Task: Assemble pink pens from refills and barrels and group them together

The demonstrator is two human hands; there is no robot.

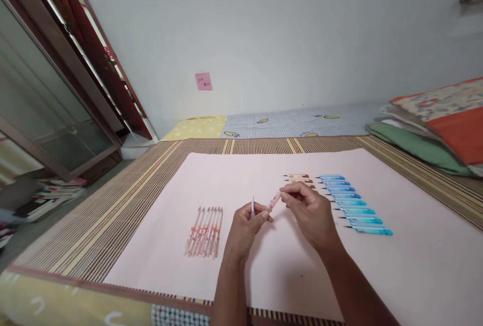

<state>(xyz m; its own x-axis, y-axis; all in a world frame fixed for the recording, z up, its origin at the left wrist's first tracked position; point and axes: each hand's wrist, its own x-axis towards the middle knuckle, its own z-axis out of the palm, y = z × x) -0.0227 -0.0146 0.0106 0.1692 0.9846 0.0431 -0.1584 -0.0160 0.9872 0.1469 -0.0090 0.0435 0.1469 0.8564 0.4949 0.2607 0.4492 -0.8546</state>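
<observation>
My left hand (239, 230) is closed, holding a slim white stick-like pen part (253, 203) that points upward between its fingers. The same hand also pinches the lower end of a white and pink patterned pen piece (274, 200). At that piece's upper end, the thumb and fingers of my right hand (311, 213) are pinched together. Left of my hands lies a row of several clear pens with pink markings (205, 233), tips pointing away. Beyond and right of my right hand, several blue pens (350, 202) lie in a column beside brown-ended pens (300, 176), partly hidden by that hand.
A pale pink sheet (162, 260) covers much of the striped mat (94, 230). Folded cloths and an orange patterned pillow (453, 119) are piled at the right. The wall behind carries a pink note (204, 81). Sliding doors (49, 99) stand at the left.
</observation>
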